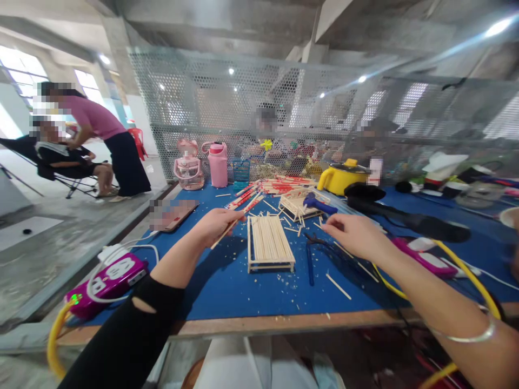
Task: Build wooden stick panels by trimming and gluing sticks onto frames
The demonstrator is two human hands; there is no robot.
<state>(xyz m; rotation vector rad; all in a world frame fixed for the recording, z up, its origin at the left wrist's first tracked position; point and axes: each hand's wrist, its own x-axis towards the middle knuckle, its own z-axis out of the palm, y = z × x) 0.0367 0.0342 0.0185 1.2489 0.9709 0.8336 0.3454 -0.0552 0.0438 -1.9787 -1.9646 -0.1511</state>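
Observation:
My left hand [221, 224] is closed round a pair of chopsticks [253, 204] in a red and white wrapper, left of a small stick frame. That frame [271, 240] is built of pale wooden sticks laid side by side and stands on the blue table. Over the table to the right, my right hand [344, 229] has its thumb and fingers pressed together; what they hold, if anything, is too small to make out. Near it lie pliers [311, 259] with dark jaws and a blue glue gun [322, 204]. Behind is a second stick frame [298, 208].
Wrapped chopsticks [287, 185] lie at the back by a yellow pot [344, 178] and pink bottles [218, 165]. A phone [178, 215] and purple power strip [109, 281] are left; a black hair dryer [417, 221] and yellow cable [466, 265] are right. People are beyond.

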